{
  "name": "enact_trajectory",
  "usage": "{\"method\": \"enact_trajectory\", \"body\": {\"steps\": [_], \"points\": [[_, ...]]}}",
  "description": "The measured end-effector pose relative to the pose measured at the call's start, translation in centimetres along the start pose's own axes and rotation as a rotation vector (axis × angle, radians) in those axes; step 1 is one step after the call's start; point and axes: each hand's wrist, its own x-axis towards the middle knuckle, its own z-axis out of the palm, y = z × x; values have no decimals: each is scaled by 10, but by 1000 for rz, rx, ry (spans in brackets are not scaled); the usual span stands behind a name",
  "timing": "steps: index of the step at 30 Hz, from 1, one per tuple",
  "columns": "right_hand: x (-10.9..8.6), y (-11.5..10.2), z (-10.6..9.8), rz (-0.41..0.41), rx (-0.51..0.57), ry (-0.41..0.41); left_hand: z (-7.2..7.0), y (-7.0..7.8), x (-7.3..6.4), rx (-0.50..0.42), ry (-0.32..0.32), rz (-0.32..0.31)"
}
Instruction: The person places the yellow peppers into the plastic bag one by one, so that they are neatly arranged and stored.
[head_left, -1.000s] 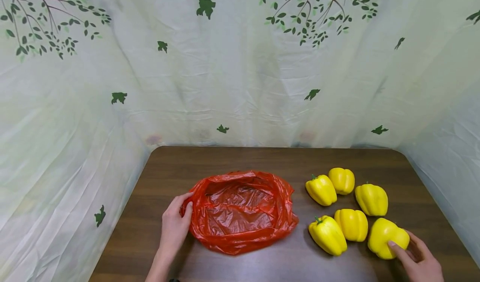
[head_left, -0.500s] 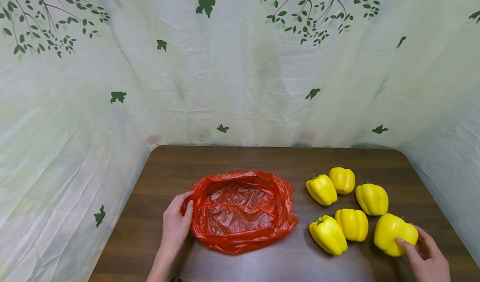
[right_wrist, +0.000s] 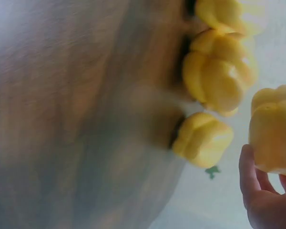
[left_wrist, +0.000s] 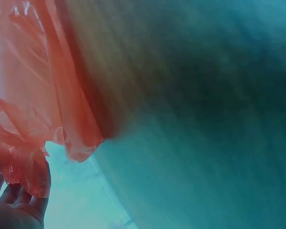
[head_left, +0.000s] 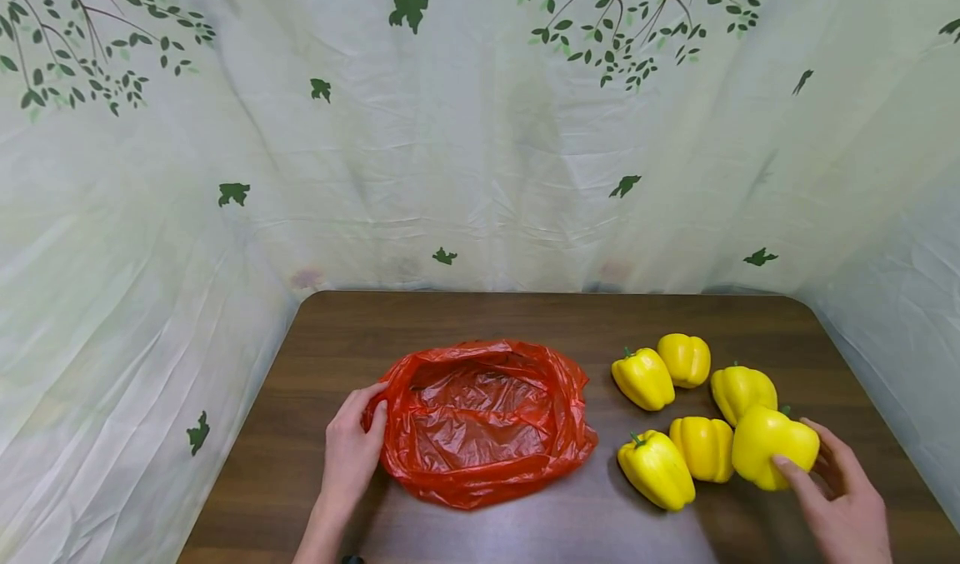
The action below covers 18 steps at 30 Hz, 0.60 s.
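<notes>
A red plastic bag (head_left: 480, 443) lies on the table with its mouth spread wide, and nothing shows inside it. My left hand (head_left: 352, 439) pinches the bag's left rim between thumb and fingers; the left wrist view shows the thin red plastic (left_wrist: 26, 162) draped over the fingers. At the right, my right hand (head_left: 843, 493) grips a yellow bell pepper (head_left: 772, 447), thumb on the near side. In the right wrist view this held pepper (right_wrist: 275, 133) is lifted off the table. It overlaps the pepper (head_left: 742, 393) behind it in the head view.
More yellow bell peppers stand between bag and right hand: a front one (head_left: 656, 468), one beside it (head_left: 702, 447), and two farther back, a left one (head_left: 642, 379) and a right one (head_left: 683, 360). The brown table (head_left: 450, 314) ends at a pale leaf-printed curtain (head_left: 487, 147).
My right hand has lifted the gripped pepper off the table, first slightly right, then up and back left over the others. The left hand and bag have stayed in place.
</notes>
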Motion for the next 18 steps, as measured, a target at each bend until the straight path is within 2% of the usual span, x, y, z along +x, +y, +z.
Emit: {"method": "enact_trajectory", "body": {"steps": [7,12,18], "points": [[-5,-21,10,-125,33,-59,-3,3,1,3,-25,-10],[-6,-36,18,-150,27,-110,-3,2,1,4,-36,-13],[-10,-53,28,-162,30,-163,-3,2,2,10,-18,-14]]}}
